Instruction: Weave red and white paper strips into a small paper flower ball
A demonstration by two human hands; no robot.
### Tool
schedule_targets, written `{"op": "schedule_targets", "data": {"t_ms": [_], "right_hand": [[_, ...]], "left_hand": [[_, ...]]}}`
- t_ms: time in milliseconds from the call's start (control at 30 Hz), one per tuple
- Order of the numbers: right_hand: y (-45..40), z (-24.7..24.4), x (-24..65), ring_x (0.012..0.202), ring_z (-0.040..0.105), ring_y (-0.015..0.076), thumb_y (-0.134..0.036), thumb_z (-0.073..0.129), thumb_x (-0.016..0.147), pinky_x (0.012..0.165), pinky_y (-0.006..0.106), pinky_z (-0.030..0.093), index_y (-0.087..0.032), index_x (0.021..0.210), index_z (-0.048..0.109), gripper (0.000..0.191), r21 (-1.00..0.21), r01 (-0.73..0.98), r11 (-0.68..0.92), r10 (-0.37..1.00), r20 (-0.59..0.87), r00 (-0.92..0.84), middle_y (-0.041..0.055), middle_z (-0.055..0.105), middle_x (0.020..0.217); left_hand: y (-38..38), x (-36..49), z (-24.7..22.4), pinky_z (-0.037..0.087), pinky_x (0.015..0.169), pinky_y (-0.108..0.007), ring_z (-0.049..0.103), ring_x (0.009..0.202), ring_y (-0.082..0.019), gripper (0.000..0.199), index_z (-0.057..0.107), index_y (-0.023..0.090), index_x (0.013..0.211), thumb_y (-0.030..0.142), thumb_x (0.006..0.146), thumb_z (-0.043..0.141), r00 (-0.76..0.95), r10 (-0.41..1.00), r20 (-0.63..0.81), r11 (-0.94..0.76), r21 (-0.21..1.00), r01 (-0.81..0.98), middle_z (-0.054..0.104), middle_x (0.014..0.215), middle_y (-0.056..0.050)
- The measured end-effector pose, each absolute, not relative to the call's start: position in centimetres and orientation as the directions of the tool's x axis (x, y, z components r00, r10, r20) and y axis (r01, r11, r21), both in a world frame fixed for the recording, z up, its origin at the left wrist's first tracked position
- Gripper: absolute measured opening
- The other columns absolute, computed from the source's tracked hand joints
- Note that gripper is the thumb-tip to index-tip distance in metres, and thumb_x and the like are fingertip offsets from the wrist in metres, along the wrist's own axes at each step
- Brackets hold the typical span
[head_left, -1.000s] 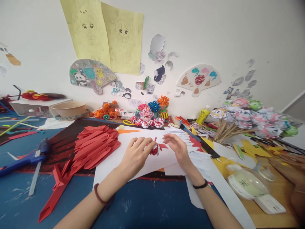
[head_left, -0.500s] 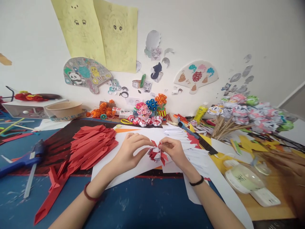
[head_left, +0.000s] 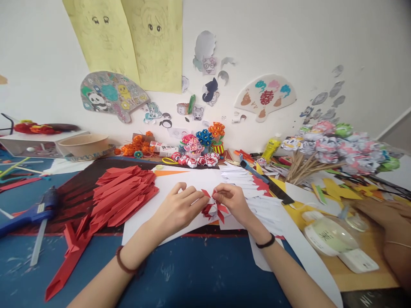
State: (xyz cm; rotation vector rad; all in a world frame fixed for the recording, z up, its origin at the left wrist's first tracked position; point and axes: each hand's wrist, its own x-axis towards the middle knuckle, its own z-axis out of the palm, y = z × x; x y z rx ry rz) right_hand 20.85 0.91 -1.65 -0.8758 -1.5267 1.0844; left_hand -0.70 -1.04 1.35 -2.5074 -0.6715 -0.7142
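Between my two hands is a red and white folded-paper flower (head_left: 213, 210), above the white sheets in the middle of the table. My left hand (head_left: 181, 205) has its fingers closed on the flower's left edge, at a red petal. My right hand (head_left: 231, 200) pinches the upper right of the flower with thumb and forefinger. Left of my hands lies a heap of folded red paper strips (head_left: 125, 194). Folded white paper strips (head_left: 263, 214) lie just right of my right hand.
A blue glue gun (head_left: 43, 209) lies at the left. Paper flowers on sticks (head_left: 340, 147) rest at the back right. A clear bottle (head_left: 330, 235) and a white device (head_left: 358, 260) lie at the right, near another person's hand (head_left: 382, 214). Finished flowers (head_left: 197, 159) stand along the wall.
My left fingers have closed from a spread pose onto the flower's left side. My right hand keeps its pinch. The other person's hand at the right has shifted, and the view has tilted slightly.
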Motion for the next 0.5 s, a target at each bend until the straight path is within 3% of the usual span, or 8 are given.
{"op": "schedule_targets", "data": {"t_ms": [267,500], "right_hand": [[0.54,-1.64,20.54,0.063,0.055,0.0115,-0.038,0.077,0.073,0.059,0.024,0.046,-0.016,0.078,0.064,0.026,-0.963,-0.03,0.269,0.925,0.267,-0.27,0.0001,0.06,0.07],[0.56,-1.83,20.46,0.063,0.056,0.0125,-0.04,0.075,0.075,0.061,0.025,0.046,-0.017,0.077,0.064,0.026,-0.943,0.032,0.331,0.924,0.317,-0.215,0.0002,0.061,0.068]], "left_hand": [[-1.23,-0.67,1.39,0.034,0.08,-0.036,0.053,0.082,-0.017,0.022,0.055,0.013,0.113,0.008,0.095,0.045,0.784,0.257,0.565,-0.73,-0.418,0.541,0.067,0.096,-0.006],[-1.69,-0.07,1.2,0.032,0.069,-0.033,0.048,0.078,-0.017,0.015,0.058,0.014,0.103,0.011,0.096,0.044,0.778,0.187,0.6,-0.699,-0.475,0.534,0.065,0.086,-0.005]]}}
